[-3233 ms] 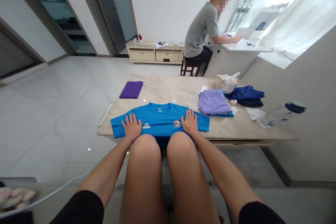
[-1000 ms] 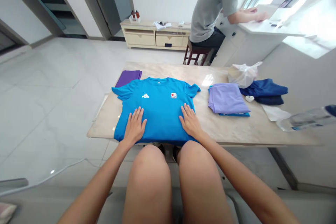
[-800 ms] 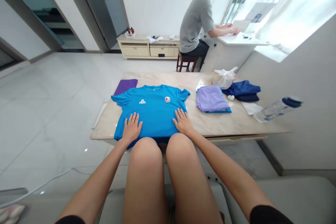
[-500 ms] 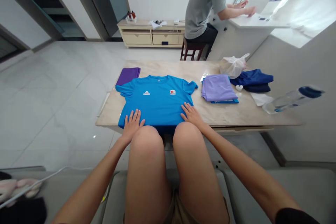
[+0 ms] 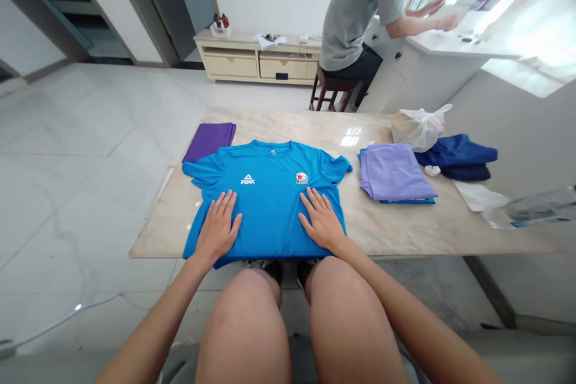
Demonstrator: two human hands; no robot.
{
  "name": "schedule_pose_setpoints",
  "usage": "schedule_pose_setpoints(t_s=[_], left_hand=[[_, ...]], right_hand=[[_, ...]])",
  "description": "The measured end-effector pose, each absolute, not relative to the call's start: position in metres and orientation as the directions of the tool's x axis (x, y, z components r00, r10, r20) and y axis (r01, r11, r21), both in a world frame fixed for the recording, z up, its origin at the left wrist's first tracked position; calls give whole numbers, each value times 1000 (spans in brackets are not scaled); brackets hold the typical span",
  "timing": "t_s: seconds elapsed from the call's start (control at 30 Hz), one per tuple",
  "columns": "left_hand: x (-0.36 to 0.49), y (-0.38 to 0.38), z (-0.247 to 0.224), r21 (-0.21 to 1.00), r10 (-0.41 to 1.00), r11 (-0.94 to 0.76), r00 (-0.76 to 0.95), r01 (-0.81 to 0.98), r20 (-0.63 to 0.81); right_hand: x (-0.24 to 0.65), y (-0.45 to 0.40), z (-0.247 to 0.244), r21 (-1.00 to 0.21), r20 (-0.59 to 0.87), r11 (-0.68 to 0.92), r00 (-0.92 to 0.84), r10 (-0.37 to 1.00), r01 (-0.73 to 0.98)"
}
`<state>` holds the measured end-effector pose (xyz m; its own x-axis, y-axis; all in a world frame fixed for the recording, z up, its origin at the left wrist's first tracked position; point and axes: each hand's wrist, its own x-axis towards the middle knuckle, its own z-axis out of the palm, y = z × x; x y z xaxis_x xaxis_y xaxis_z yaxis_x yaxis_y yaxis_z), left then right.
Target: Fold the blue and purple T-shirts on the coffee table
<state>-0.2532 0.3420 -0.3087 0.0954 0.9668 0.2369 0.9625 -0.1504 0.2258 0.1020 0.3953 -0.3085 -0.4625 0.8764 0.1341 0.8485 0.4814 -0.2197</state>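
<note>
A blue T-shirt (image 5: 270, 216) lies spread face up on the marble-topped table (image 5: 387, 234), its collar toward the far side. Its lower part hangs over the near edge. My left hand (image 5: 218, 225) rests flat on the shirt's left side, below the white PEAK print, fingers stretched forward. On the other side, my right hand (image 5: 321, 219) presses flat just below the round badge, fingers a little spread. Neither hand grips the cloth.
Purple folded cloth (image 5: 209, 141) lies at the table's far left. To the right are folded lavender cloth (image 5: 393, 174), a white plastic bag (image 5: 418, 129), dark blue cloth (image 5: 463, 153) and a clear bottle (image 5: 531, 207). Beyond, a person in grey (image 5: 360, 12) sits on a stool.
Both hands have slid forward over the shirt, from its lower edges up toward the prints. My view has moved closer to the table.
</note>
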Motion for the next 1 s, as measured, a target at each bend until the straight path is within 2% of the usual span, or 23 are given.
schedule_pose_setpoints(t_s=[0.23, 0.57, 0.67, 1.0], left_hand=[[-249, 351, -311, 146, 986, -82, 59, 986, 157], [-228, 331, -305, 132, 993, 102, -108, 986, 41], [-230, 332, -304, 133, 995, 101, -102, 986, 5], [-234, 328, -309, 133, 995, 68, -77, 989, 65]], right_hand=[[106, 404, -317, -180, 105, 480, -469, 877, 858], [140, 387, -329, -167, 64, 491, -487, 871, 855], [139, 390, -331, -156, 66, 492, -488, 870, 856], [143, 391, -330, -174, 104, 516, -505, 857, 839]])
